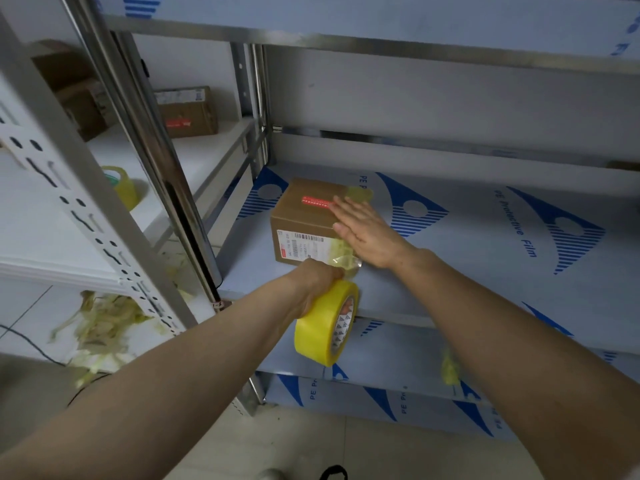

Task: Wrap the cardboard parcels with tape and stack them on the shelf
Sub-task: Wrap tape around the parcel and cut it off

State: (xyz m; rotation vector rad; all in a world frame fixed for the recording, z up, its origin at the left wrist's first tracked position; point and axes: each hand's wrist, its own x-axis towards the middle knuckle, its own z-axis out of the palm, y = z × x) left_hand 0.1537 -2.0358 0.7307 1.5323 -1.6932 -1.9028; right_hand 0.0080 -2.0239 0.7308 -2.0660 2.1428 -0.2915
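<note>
Closest to me, the left hand (313, 287) is clamped round the yellow tape roll (325, 323), fingers curled over its rim. The roll hangs just off the front edge of the shelf (485, 271). A short length of clear yellowish tape (346, 261) runs from the roll up to the near face of the cardboard parcel (304, 223).

The parcel sits on the shelf's blue-printed protective film, near the left upright, with a printed label on its front and a red sticker on top. The right hand (363, 230) lies flat on its top right edge, fingers straight and together, pressing down rather than gripping.

I'd judge the box small and light with stiff walls. The film under it looks slick, so a tug on the tape would likely slide it unless that palm pins it. For lifting, the two opposite side faces look the safest hold, away from the fresh tape. The tape itself is thin and sticky and prone to folding on itself, so it wants tension from the roll.

Off to the left, a second tape roll (121, 187) stands on the neighbouring rack, with tape scraps (100, 323) on the floor below. Farther back another brown box (188, 110) rests on that rack's shelf.
</note>
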